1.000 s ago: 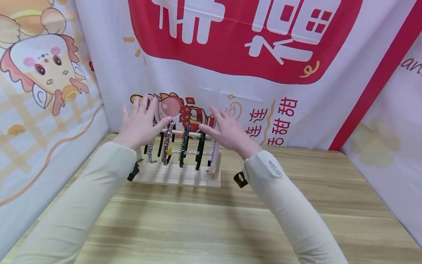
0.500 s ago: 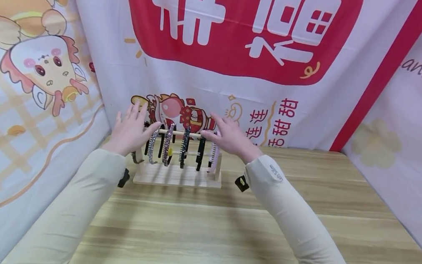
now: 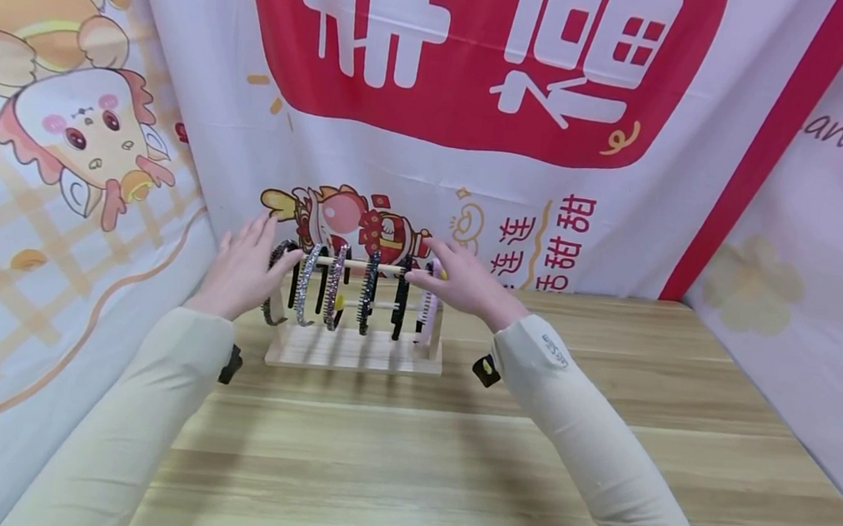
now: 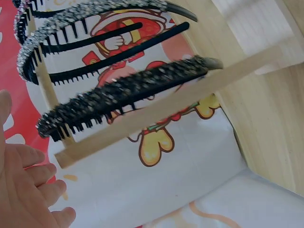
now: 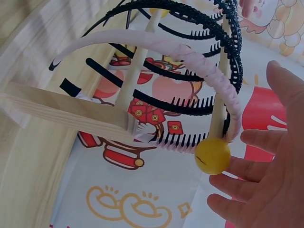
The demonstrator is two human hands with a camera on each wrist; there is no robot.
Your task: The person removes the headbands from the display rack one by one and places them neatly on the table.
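A wooden rack (image 3: 353, 361) with a row of headbands hung over its top bar stands at the back of the table. My left hand (image 3: 242, 271) is at its left end, fingers extended, beside a dark glittery headband (image 4: 123, 90); in the left wrist view its fingertips stay apart from the bar's end. Right of that hang a silver glittery headband (image 3: 305, 286), a pinkish one (image 3: 334, 290) and black ones. At the right end my right hand (image 3: 468, 285) has its fingers extended around a yellow ball (image 5: 213, 156) on the bar's tip, near a pale pink headband (image 5: 190, 59).
A printed cloth wall (image 3: 429, 172) rises right behind the rack, and other cloth walls (image 3: 67, 265) enclose the left and right sides. The wood-grain table (image 3: 389, 461) extends in front. A small black object (image 3: 485, 371) shows below the right cuff.
My left hand has moved left and toward me, from over the left headbands to the rack's end, uncovering the dark glittery headband. My right hand has shifted slightly right and down.
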